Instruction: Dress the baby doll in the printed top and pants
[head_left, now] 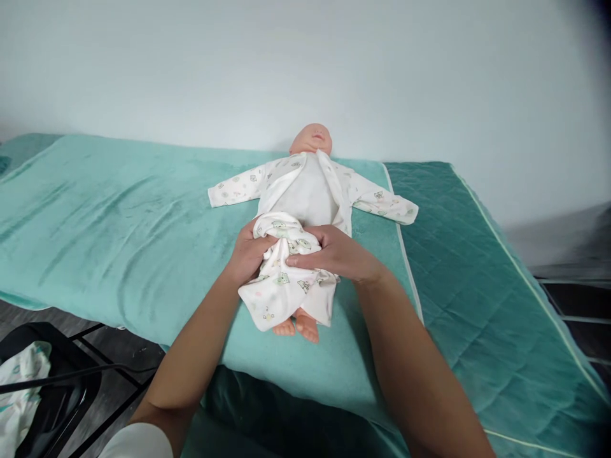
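A baby doll lies on its back on a light green blanket, head toward the wall. It wears a white printed jacket, open at the chest, sleeves spread to both sides. White printed trousers are bunched around its hips and legs, and both bare feet stick out below. My left hand grips the bunched waist of the trousers on the doll's left side as I see it. My right hand is closed on the same fabric from the right, thumb pressed across the middle.
The blanket covers a bed with a darker green quilted cover on the right, set against a white wall. At the lower left stands a black chair with a white printed cloth on it. Dark floor shows at the far right.
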Available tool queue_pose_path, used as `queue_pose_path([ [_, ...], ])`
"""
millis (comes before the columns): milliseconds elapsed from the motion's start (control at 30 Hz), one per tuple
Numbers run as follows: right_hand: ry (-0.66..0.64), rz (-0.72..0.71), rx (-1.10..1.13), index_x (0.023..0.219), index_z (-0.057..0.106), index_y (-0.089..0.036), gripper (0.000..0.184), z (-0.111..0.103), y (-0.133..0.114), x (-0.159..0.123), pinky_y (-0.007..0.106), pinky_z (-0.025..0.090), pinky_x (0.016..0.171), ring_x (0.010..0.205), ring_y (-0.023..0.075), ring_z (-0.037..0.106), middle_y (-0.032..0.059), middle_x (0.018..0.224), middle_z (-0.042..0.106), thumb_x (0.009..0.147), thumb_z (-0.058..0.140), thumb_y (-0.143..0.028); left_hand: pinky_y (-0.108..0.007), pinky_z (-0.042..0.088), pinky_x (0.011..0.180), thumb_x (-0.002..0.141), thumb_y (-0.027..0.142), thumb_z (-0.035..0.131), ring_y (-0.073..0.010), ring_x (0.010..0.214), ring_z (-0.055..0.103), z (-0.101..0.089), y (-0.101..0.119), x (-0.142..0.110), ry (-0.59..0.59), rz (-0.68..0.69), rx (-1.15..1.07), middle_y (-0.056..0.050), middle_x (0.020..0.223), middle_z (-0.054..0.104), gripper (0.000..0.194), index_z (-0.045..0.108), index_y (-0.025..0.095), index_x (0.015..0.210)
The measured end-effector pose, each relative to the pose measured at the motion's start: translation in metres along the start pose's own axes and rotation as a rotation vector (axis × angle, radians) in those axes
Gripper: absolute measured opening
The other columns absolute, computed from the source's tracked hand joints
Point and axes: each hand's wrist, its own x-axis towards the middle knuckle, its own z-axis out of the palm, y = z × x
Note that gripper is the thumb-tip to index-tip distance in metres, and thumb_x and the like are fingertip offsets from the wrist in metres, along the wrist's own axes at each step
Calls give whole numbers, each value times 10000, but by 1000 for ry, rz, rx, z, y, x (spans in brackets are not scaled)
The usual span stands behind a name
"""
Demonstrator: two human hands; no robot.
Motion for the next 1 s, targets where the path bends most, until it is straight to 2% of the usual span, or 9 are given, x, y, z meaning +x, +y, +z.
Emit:
queue_pose_path([
  [167,110,-66,220,1033,737,-203,303,5,8,4,297,503,771,867,197,653,19,938,721,788,803,-368,-266,482,647,689,483,859,-156,699,633,-2,1,0,19,-55,69,-18,801,729,386,732,182,895],
  [300,236,-117,347,1067,726,-217,352,7,16,7,300,509,786,866,197,656,14,940,719,767,825,-373,-284,505,732,703,545,841,-205,840,680,-7,3,2,-129,-41,235,-64,931,764,499,756,161,1010],
  [433,288,-133,342,1003,709,-218,299,7,21,9,282,486,732,799,176,622,-3,894,694,772,812,-376,-310,530,819,631,421,916,-239,955,692,-10,6,3,-301,-41,291,-67,1011,764,543,747,168,1080],
  [500,310,-141,328,981,701,-218,271,6,22,9,270,470,705,777,164,602,-8,880,680,782,799,-373,-328,537,865,627,352,924,-252,1018,689,-10,8,2,-334,-40,303,-71,1074,761,560,735,176,1124],
  [633,292,-153,346,955,692,-220,259,7,22,10,248,451,673,747,146,578,-18,862,668,763,820,-336,-329,537,865,649,307,909,-241,992,692,-7,7,1,-249,-71,283,-65,1073,763,514,735,172,1114],
  [800,211,-147,238,966,700,-205,254,7,16,8,259,463,727,821,169,606,-1,907,691,771,806,-329,-302,537,800,632,309,908,-209,880,704,-2,0,-7,-38,-5,36,-38,977,769,475,752,186,1062],
  [900,157,-135,68,929,703,-192,230,6,10,6,270,457,749,852,184,610,5,914,696,779,783,-347,-306,548,746,624,305,904,-212,820,712,5,0,-26,52,9,-76,-42,931,770,454,756,181,1035],
  [1000,131,-120,-66,878,693,-186,227,4,5,4,264,436,727,816,174,593,-12,860,673,734,788,-332,-316,551,712,663,302,878,-219,783,715,15,4,-54,83,-49,-108,-55,907,767,438,749,172,1061],
])
